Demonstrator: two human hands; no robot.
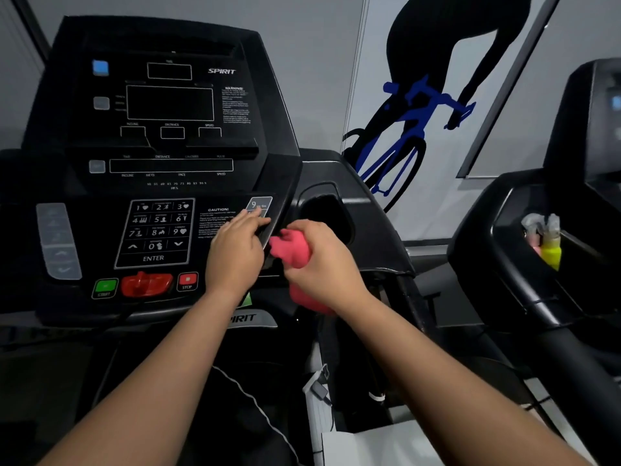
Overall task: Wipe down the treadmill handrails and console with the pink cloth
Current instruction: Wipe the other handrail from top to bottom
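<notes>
head view: the right hand point(322, 260) clutches the bunched pink cloth point(293, 253) beside the console point(161, 169) edge while the left hand point(235, 250) lies flat-fingered on the keys, so it could press the stop button point(187, 281).

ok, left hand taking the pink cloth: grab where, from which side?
Pinch the bunched end of the pink cloth poking out left of the right hand, coming from the left: it is bare there, and the left hand rests on the console beside it.
</notes>
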